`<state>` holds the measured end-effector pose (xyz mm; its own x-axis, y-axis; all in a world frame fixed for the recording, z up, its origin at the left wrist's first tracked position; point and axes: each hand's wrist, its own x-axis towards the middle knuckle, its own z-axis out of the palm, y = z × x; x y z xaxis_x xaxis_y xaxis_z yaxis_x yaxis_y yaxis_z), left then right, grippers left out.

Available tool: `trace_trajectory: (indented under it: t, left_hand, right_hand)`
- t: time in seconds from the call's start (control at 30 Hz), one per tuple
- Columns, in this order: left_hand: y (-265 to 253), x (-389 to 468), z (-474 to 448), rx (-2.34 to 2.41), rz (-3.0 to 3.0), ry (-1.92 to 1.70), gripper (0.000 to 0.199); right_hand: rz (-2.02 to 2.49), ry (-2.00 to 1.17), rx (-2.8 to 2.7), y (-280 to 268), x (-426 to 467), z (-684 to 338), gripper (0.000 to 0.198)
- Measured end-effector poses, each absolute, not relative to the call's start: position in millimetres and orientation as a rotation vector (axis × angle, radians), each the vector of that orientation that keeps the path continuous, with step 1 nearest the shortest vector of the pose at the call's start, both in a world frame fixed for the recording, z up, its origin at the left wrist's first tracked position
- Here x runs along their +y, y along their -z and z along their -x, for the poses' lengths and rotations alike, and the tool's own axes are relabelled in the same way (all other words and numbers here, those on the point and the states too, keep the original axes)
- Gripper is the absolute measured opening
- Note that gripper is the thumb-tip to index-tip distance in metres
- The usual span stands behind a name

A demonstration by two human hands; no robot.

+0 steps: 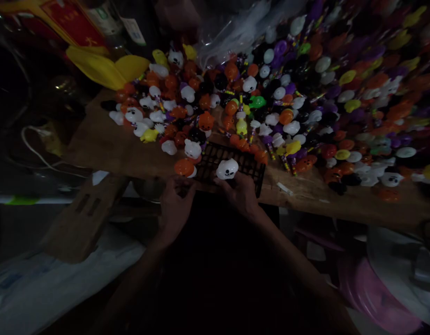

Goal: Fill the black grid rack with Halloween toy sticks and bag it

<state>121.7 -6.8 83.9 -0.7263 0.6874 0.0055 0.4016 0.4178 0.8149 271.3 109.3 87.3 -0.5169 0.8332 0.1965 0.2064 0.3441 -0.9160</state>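
My right hand [243,191] has its fingers closed around a glossy white toy head [228,169] with a black skull-like face. It is held over a dark slotted rack [209,167] at the table's near edge. To the left, my left hand [177,201] has thumb and fingers curled together, and what lies between them is too dark to make out. An orange plastic piece [184,167] with some white beside it shows just beyond those fingertips. Close behind sits a white animal-shaped head [193,149].
Heaps of small orange, white, black, purple and yellow plastic pieces [291,128] cover the wooden table [103,144]. Clear plastic bagging [232,37] lies behind them. A wooden board with slots [84,216] juts out at left. Below right stands a pink tub [371,288].
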Motion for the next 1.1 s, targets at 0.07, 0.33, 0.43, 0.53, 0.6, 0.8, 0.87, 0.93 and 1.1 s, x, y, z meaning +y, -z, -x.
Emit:
trace_trajectory:
  t: [0.07,0.33,0.43,0.53,0.6,0.8,0.87,0.93,1.1]
  left_hand:
    - [-86.5,-3.0,-116.6,2.363,-0.947,-1.161,0.024]
    - [-90.6,8.1,-111.8,2.485,-1.035,-0.902,0.024]
    - [-88.8,11.3,-113.6,2.522,-1.032,-0.883,0.025]
    - [-86.4,12.4,-115.0,2.520,-1.048,-0.908,0.024]
    - [-84.0,9.0,-117.6,2.509,-1.070,-0.946,0.024]
    - [-89.4,-28.7,-127.5,2.515,-1.139,-1.290,0.023]
    - [-102.5,-35.9,-124.5,2.427,-1.407,-1.493,0.034]
    - [-118.7,-31.0,-118.5,2.290,-1.801,-1.521,0.043]
    - [-141.7,12.3,-109.4,2.119,-2.260,-1.148,0.038]
  right_hand:
    - [0.901,-1.206,-1.938,-84.2,110.1,-264.4,0.026]
    - [0.883,-1.164,-1.925,-83.0,108.1,-255.1,0.028]
    - [0.831,-1.054,-1.958,-80.2,107.3,-257.2,0.022]
    - [0.816,-0.940,-2.036,-73.8,107.9,-259.4,0.022]
    - [0.805,-0.901,-2.101,-69.6,109.0,-260.8,0.022]
    - [0.708,-0.929,-2.232,-67.0,113.3,-261.7,0.017]
    - [0.675,-0.912,-2.289,-68.7,113.3,-260.0,0.017]
    - [0.637,-0.868,-2.347,-70.4,112.0,-258.2,0.021]
    - [0.526,-0.768,-2.432,-64.9,111.6,-255.2,0.024]
